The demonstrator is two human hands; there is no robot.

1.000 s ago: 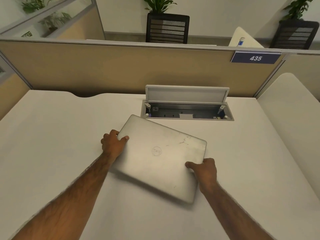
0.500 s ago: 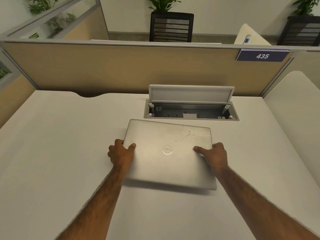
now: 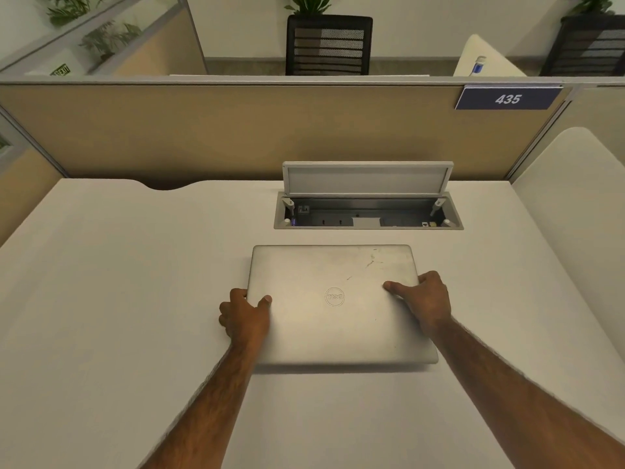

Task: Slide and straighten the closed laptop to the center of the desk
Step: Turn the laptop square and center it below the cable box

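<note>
Laptop squared, near mid-surface

The closed laptop (image 3: 338, 306) lies on the surface (image 3: 118, 282), long axis left-to-right, between 2 hands: left hand (image 3: 245, 318) and right hand (image 3: 422, 301) each clasp a side edge, equally near.

The laptop (image 3: 338, 306) lid looks like brushed silver metal, matt, scuffed and scratched near its far right corner. The desk (image 3: 135, 282) is smooth matt off-white, probably laminate. The cable box (image 3: 368, 211) at the desk's far edge has a grey metal-looking rim and lid.
</note>
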